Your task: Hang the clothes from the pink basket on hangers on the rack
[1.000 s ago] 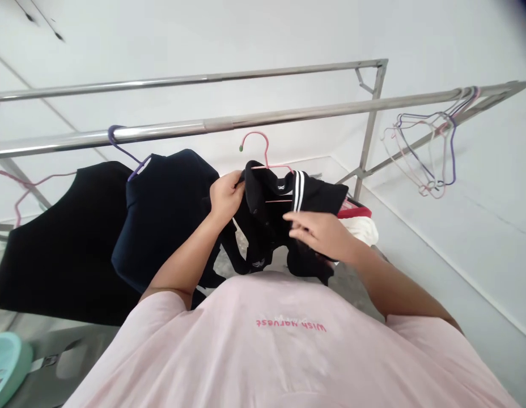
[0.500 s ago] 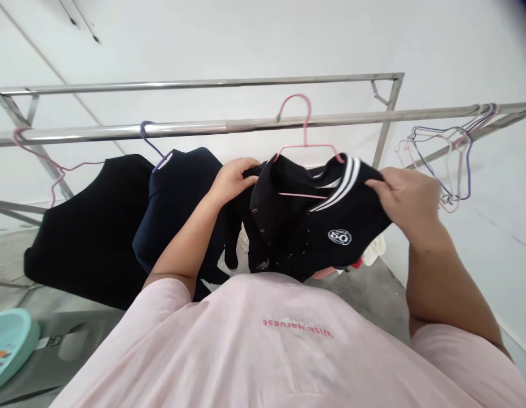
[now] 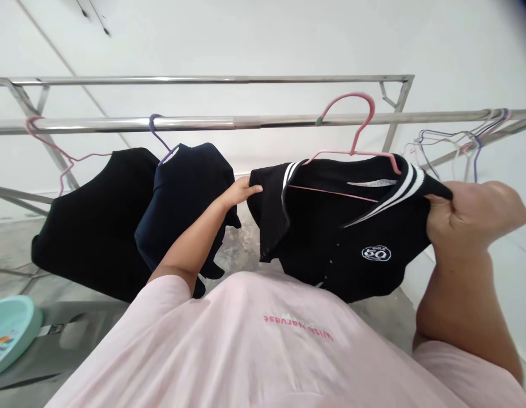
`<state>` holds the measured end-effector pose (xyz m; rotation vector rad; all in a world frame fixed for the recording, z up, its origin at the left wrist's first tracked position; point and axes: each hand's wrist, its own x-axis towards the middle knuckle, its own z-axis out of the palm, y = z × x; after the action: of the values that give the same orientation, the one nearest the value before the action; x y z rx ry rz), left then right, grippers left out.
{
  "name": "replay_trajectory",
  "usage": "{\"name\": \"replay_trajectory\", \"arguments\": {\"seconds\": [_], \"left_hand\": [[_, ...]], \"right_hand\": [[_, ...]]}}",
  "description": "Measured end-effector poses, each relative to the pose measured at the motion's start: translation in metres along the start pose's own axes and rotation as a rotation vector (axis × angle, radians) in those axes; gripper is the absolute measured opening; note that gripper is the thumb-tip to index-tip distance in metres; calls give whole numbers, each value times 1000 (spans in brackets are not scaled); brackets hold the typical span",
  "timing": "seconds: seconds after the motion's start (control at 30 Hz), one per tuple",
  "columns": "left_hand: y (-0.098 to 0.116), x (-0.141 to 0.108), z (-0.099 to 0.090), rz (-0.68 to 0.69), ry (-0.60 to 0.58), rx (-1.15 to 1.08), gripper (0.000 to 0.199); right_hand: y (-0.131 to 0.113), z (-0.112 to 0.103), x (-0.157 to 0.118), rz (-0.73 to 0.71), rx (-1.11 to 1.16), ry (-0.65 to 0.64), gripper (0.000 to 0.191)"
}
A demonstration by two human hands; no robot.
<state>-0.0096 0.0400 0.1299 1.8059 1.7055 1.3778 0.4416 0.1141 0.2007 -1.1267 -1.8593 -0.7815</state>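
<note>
A black jacket [image 3: 386, 226] with white collar stripes and a round "50" badge is spread on a pink hanger [image 3: 352, 148]. The hanger's hook rises in front of the front metal rail [image 3: 275, 120]; whether it rests on it I cannot tell. My left hand [image 3: 241, 191] pinches the jacket's shoulder on the left side. On the other side, my right hand [image 3: 467, 218] grips the opposite shoulder, fingers closed on the cloth. The jacket's front hangs open, showing a label inside the neck.
To the left hang a navy garment [image 3: 186, 198] on a purple hanger [image 3: 158, 133] and a black garment [image 3: 97, 226] on another pink hanger. Bare hangers [image 3: 475, 141] cluster at the rail's right. A turquoise basin [image 3: 31, 317] sits low on the left.
The jacket and its hanger have moved right and look larger, with the front spread wider. My right hand has moved right and a little lower; my left hand has shifted slightly.
</note>
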Motion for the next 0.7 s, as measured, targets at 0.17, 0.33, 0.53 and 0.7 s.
{"name": "replay_trajectory", "arguments": {"seconds": [0.17,0.33,0.53,0.7], "left_hand": [[16,2,-18,34,352,66,20],[46,-12,-12,72,13,315,11],[61,-42,23,230,317,444,41],[67,-58,80,240,105,282,53]], "right_hand": [[22,16,-31,72,-29,-182,46],[14,19,-50,250,-42,-244,32],[-10,13,-47,343,52,-188,40],[-35,4,-30,322,90,-268,48]]}}
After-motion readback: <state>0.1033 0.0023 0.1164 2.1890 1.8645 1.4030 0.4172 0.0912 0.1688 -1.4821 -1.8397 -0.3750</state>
